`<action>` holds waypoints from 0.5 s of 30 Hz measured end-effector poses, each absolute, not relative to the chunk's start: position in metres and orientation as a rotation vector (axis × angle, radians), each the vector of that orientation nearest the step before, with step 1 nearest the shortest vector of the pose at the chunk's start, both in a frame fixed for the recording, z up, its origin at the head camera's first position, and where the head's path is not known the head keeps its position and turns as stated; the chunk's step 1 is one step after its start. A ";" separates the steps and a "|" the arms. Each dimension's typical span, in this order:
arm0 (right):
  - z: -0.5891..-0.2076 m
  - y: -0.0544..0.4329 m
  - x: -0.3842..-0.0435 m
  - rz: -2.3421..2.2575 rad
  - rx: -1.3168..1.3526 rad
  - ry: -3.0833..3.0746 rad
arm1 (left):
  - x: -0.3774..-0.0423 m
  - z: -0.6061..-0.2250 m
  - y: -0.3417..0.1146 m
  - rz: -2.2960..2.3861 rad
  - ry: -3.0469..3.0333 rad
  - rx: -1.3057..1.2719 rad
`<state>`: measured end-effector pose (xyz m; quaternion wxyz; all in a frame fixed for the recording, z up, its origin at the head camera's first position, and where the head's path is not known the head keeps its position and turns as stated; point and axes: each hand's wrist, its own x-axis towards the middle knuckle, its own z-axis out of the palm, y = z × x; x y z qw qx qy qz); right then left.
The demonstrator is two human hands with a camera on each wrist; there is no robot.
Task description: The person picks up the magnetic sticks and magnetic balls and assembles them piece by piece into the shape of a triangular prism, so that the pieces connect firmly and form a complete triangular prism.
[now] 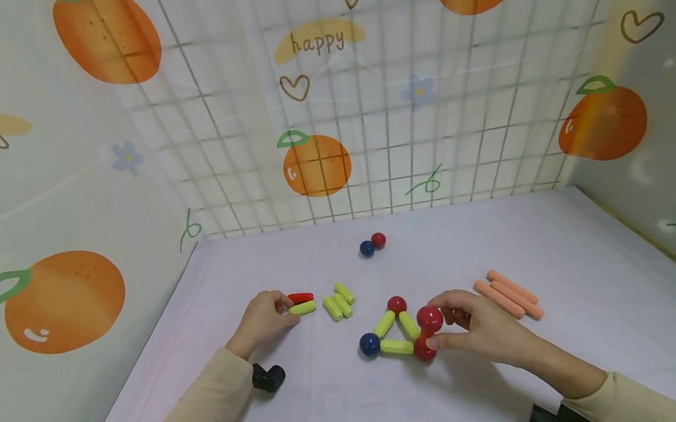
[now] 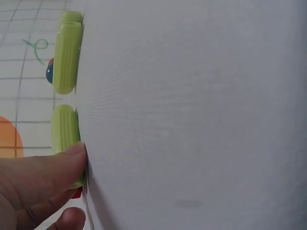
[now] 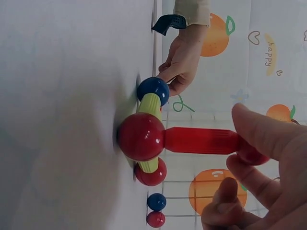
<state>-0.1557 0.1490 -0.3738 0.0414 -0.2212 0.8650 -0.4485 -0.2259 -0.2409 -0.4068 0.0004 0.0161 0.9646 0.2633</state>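
Note:
My right hand [image 1: 484, 331] pinches a glossy red ball [image 1: 430, 319] between thumb and fingers. This ball tops a red rod [image 3: 201, 140] that stands upright on another red ball [image 3: 141, 136]. That lower ball is one corner of a flat triangle, joined by light green rods [image 1: 397, 347] to a blue ball [image 1: 370, 344] and a third red ball [image 1: 396, 305]. At the left, my left hand [image 1: 266, 323] pinches the near end of a light green rod [image 1: 303, 308], its thumb on the rod's side. Right beside lies a short red rod [image 1: 300, 298], partly hidden by the fingers.
Several loose light green rods [image 1: 338, 303] lie between my left hand and the triangle. A blue ball [image 1: 367, 248] and a red ball [image 1: 378, 239] sit together farther back. Orange rods [image 1: 507, 296] lie beyond my right hand. A wire grid [image 1: 392, 151] behind a printed sheet backs the table.

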 end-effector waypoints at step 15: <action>-0.375 0.148 -0.156 -1.370 -0.671 2.637 | -0.224 -0.410 -0.242 0.893 2.971 -0.023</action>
